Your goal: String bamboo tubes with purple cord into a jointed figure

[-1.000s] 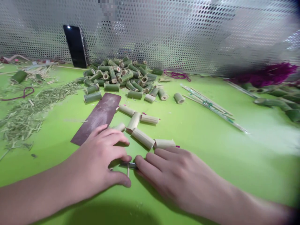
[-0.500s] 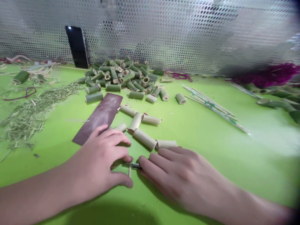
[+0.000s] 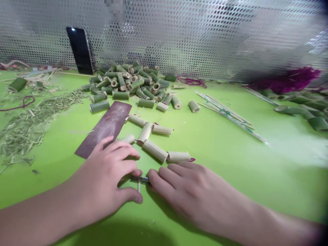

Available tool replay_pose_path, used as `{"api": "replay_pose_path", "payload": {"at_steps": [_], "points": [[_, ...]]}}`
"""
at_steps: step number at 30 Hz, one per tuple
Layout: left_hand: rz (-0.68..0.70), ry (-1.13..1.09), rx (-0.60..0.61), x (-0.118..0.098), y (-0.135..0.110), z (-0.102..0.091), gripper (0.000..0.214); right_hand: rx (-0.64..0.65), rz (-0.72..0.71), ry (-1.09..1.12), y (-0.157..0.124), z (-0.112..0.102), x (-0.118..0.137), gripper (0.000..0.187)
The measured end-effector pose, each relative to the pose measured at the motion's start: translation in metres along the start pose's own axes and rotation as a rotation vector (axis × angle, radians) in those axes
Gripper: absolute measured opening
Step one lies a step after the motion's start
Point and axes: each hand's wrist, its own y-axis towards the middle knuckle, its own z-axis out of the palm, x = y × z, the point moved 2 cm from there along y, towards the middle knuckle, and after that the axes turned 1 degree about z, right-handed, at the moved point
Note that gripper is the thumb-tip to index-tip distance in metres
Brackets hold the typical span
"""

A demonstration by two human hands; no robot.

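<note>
A short, thin wooden stick [image 3: 139, 186] stretches between the thumb and a finger of my left hand [image 3: 109, 174], whose fingers are curled. My right hand [image 3: 192, 193] lies palm down on the table, its fingers closed round a slim metal blade tool [image 3: 145, 180] that looks like a craft knife. The blade lies across the stick's far end; most of the tool is hidden under my hand. Just beyond, peeled bamboo tubes [image 3: 155, 150] form a linked figure with purple string [image 3: 192, 159] at some ends. Brown sandpaper [image 3: 105, 128] lies beside my left fingers.
Green bamboo tubes [image 3: 120, 95] are heaped at the back, near an upright phone [image 3: 80, 51]. Shavings [image 3: 23, 133] spread at left. Thin sticks in a clear sleeve [image 3: 230, 118] lie at right, before purple yarn [image 3: 289, 80]. A perforated metal panel [image 3: 179, 41] stands behind.
The view has shifted slightly, so the table's things appear a little further left. My hands keep nearly the same grip on stick and blade tool.
</note>
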Motion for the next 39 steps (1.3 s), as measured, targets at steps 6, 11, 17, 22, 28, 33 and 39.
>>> {"api": "replay_pose_path", "payload": {"at_steps": [6, 11, 17, 22, 28, 33, 39], "points": [[0.012, 0.013, -0.003, -0.004, -0.003, 0.001, 0.024, 0.038, -0.001, 0.013, 0.001, -0.003, 0.001, 0.015], [0.011, 0.056, 0.011, -0.008, -0.004, 0.002, 0.024, 0.071, 0.002, 0.063, 0.004, 0.001, -0.002, 0.011], [0.012, 0.081, 0.028, -0.011, -0.003, 0.002, 0.024, 0.130, 0.023, 0.012, 0.005, 0.005, -0.002, 0.008], [0.030, 0.084, 0.025, -0.010, -0.005, 0.002, 0.027, 0.095, 0.028, -0.023, 0.006, 0.004, 0.000, 0.007], [0.028, 0.124, -0.028, -0.009, -0.007, 0.000, 0.026, -0.032, 0.009, -0.070, 0.003, 0.000, 0.003, 0.015], [-0.016, 0.108, -0.021, -0.006, -0.006, -0.002, 0.030, -0.061, 0.003, -0.112, 0.003, -0.007, 0.001, 0.018], [-0.037, 0.071, -0.007, -0.004, -0.003, -0.005, 0.027, -0.043, -0.003, -0.083, 0.004, -0.007, -0.001, 0.012]]}}
